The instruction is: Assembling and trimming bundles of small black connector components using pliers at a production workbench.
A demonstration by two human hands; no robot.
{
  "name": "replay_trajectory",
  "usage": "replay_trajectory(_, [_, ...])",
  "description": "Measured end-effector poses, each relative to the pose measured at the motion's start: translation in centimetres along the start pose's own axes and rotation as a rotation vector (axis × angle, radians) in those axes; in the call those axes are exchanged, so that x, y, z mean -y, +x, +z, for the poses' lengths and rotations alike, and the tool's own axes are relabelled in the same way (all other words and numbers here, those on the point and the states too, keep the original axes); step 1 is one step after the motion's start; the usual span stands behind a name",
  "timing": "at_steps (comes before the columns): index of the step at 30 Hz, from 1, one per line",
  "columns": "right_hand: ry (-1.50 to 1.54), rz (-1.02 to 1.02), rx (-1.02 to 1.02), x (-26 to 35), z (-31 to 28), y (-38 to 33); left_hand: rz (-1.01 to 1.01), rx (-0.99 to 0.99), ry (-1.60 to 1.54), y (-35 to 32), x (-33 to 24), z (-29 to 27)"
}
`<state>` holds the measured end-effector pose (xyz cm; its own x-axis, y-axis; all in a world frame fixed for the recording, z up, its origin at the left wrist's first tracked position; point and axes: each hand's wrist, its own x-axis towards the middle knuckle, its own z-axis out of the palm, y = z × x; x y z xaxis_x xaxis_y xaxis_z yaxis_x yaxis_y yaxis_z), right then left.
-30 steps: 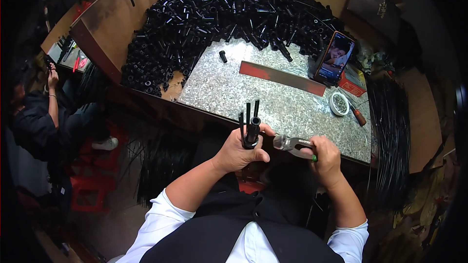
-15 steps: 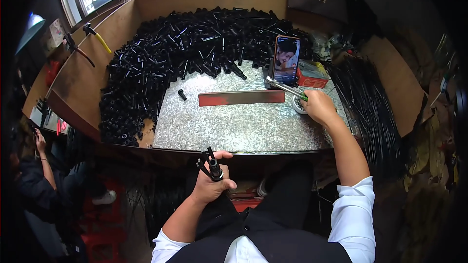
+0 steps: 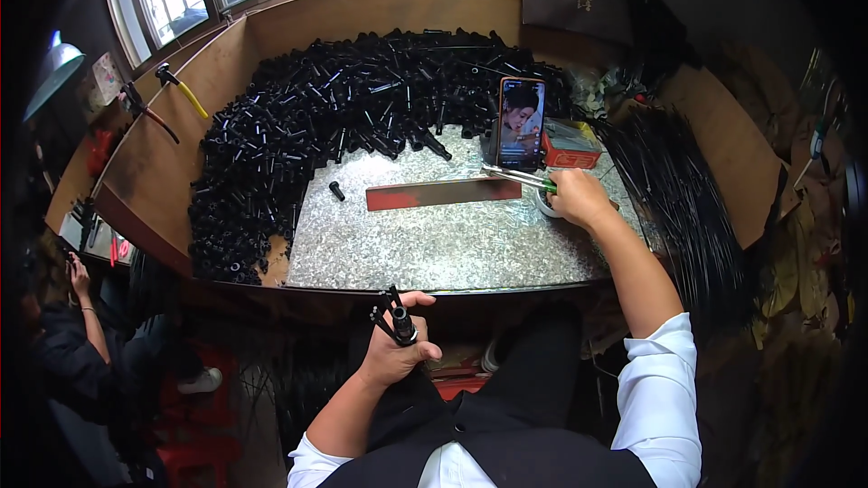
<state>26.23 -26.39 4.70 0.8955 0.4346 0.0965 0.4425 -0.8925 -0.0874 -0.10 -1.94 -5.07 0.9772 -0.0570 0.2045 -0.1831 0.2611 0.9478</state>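
Note:
My left hand (image 3: 389,358) is closed around a black tubular fitting (image 3: 401,320) and several thin black rods (image 3: 380,314), held upright over my lap just in front of the bench edge. Long slim silver pliers with green grips (image 3: 520,177) are in my closed right hand (image 3: 580,199). Their tip points left, above the far right part of the bench, near the foot of an upright phone (image 3: 521,122). Partly hidden behind my right hand is a small white cup (image 3: 545,204). Whether the pliers' tip holds anything is too small to tell.
A flat reddish metal bar (image 3: 443,193) lies on the speckled bench top (image 3: 434,248), with one loose black fitting (image 3: 336,191) nearby. Black fittings (image 3: 362,90) are heaped behind. Black rods (image 3: 683,208) and a red box (image 3: 572,149) are right. Another person (image 3: 81,334) sits left.
The pliers have swung flatter, their tip lower and slightly left beside the phone's foot. My right hand has shifted a little left. My left hand keeps its hold; the whole view has shifted slightly.

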Motion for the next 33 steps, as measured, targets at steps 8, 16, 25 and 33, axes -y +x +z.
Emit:
replay_trajectory(8, [0.108, -0.005, -0.18, -0.7, 0.8, -1.0, 0.021, -0.061, -0.054, 0.0, 0.1, 1.0])
replay_trajectory(16, [1.247, -0.195, 0.074, 7.3, 1.2, -8.5, 0.081, 0.036, 0.127, -0.1, -0.4, 1.5])
replay_trajectory(25, [1.649, -0.404, 0.259, 10.9, 3.1, -12.7, 0.222, 0.016, 0.33, 0.0, -2.3, 2.9])
replay_trajectory(33, [1.473, -0.319, 0.286, 11.9, 3.5, -13.8, 0.122, 0.021, 0.275, -0.1, -2.7, 3.5])
